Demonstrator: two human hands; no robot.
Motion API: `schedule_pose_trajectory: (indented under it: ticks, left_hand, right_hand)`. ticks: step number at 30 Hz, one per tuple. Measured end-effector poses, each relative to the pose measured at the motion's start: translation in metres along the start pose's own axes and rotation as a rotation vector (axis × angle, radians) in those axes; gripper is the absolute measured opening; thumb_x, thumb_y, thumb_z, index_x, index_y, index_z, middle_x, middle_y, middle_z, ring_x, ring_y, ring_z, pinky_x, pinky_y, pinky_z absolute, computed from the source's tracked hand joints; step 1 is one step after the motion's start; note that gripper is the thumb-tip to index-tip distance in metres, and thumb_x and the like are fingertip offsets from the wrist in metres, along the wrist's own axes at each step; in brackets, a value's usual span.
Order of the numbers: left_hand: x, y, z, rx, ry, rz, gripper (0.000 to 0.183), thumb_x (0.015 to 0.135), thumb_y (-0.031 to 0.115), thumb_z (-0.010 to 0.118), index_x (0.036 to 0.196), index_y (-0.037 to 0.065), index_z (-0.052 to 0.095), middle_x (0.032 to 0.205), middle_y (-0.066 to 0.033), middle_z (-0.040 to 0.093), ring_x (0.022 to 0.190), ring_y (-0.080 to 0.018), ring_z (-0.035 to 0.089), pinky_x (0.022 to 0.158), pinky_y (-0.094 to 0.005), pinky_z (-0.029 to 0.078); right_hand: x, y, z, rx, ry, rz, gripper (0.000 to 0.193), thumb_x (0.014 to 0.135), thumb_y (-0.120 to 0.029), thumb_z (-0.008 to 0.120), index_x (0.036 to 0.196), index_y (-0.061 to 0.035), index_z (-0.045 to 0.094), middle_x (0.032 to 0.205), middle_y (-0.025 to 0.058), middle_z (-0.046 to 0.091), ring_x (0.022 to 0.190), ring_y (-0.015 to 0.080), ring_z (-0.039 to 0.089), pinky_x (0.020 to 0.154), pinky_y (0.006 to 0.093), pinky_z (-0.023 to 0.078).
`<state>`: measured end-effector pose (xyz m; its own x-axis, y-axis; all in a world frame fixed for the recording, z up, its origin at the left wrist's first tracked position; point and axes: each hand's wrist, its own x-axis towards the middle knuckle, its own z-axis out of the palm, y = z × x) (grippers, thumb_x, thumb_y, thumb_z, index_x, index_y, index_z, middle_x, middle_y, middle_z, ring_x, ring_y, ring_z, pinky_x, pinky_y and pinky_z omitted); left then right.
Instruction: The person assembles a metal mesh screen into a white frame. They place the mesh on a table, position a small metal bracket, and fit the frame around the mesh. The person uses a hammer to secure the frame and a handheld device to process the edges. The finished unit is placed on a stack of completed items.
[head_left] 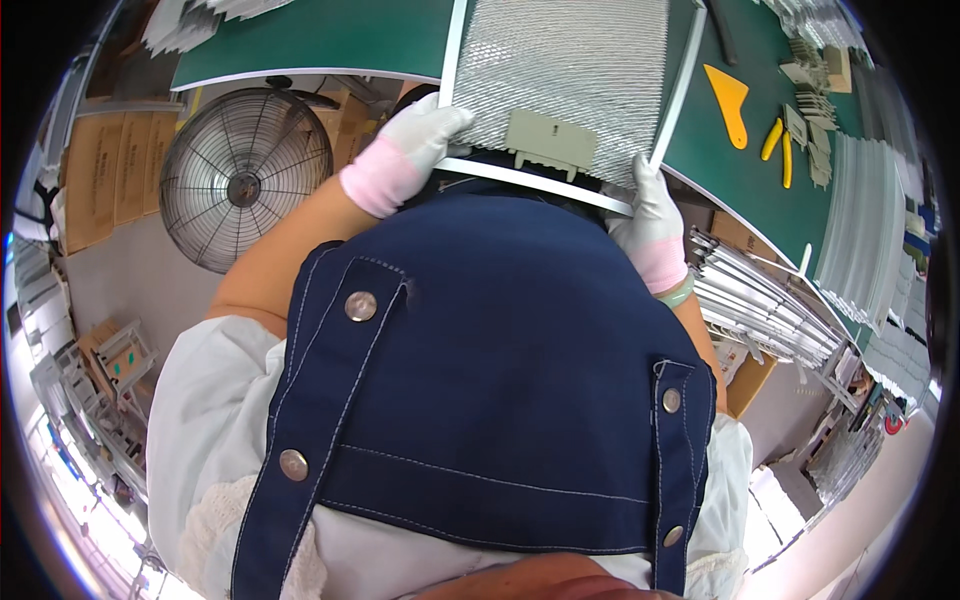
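A white rectangular metal frame lies in front of me, its near edge out past the table's edge and close to my apron. Silver expanded mesh fills most of it, with a dark gap along the near edge. A grey-green plastic piece with small legs sits over the near end of the mesh. My left hand, in a white and pink glove, is closed on the near left corner. At the near right corner, my gloved right hand grips the frame, thumb up along its side; its other fingers are hidden underneath.
On the green table, to the right, lie a yellow scraper, yellow-handled pliers and several grey-green plastic pieces. White strips are stacked farther right. A large fan and cardboard boxes stand at left.
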<state>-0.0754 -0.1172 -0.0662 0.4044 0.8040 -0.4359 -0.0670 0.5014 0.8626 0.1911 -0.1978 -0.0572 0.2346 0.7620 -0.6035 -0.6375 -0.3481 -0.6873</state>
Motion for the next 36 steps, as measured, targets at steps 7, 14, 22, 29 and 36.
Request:
schedule_pose_trajectory:
  ticks: [7,14,22,29,36]
  left_hand:
    - [0.007,0.002,0.019,-0.264,0.194,-0.022,0.035,0.097,0.024,0.06,0.124,0.002,0.052,0.113,-0.0085,0.06,0.1,-0.0178,0.06,0.087,-0.0329,0.051]
    - [0.009,-0.001,0.007,0.084,0.082,0.054,0.034,0.098,0.033,0.06,0.109,0.001,0.059,0.094,-0.0013,0.057,0.086,-0.0088,0.053,0.077,-0.0254,0.047]
    - [-0.009,0.029,-0.021,0.306,-0.188,-0.091,0.029,0.095,0.032,0.065,0.1,0.003,0.062,0.088,-0.0003,0.059,0.083,-0.0075,0.054,0.079,-0.0231,0.045]
    - [-0.006,0.024,-0.024,0.513,-0.268,0.02,0.027,0.093,0.028,0.065,0.1,0.002,0.062,0.089,-0.0026,0.062,0.084,-0.0122,0.058,0.082,-0.0275,0.047]
    - [0.003,0.034,-0.021,0.754,-0.326,-0.057,0.019,0.086,0.019,0.064,0.093,0.001,0.063,0.078,-0.0021,0.062,0.075,-0.0104,0.057,0.074,-0.0282,0.047]
  right_hand:
    - [0.033,0.01,-0.035,-0.111,-0.042,-0.02,0.02,0.093,-0.005,0.057,0.113,-0.0016,0.056,0.111,0.011,0.059,0.104,0.0218,0.06,0.094,0.0461,0.051]
    - [0.003,-0.009,0.012,0.213,0.049,0.09,0.026,0.092,0.001,0.062,0.118,0.0002,0.056,0.115,0.0117,0.059,0.104,0.0188,0.061,0.09,0.0357,0.055]
    - [0.036,0.012,-0.047,-0.206,-0.155,-0.224,0.036,0.095,-0.003,0.062,0.129,0.0034,0.051,0.117,0.011,0.057,0.105,0.0174,0.061,0.091,0.0295,0.054]
    - [0.007,-0.003,-0.005,0.103,-0.067,-0.049,0.025,0.099,-0.011,0.059,0.122,-0.0012,0.053,0.111,0.0072,0.059,0.1,0.0161,0.06,0.092,0.0343,0.052]
    - [-0.001,-0.004,0.012,0.072,0.116,-0.018,0.023,0.099,-0.01,0.058,0.121,-0.0042,0.053,0.109,0.0065,0.059,0.1,0.0206,0.06,0.096,0.0448,0.05]
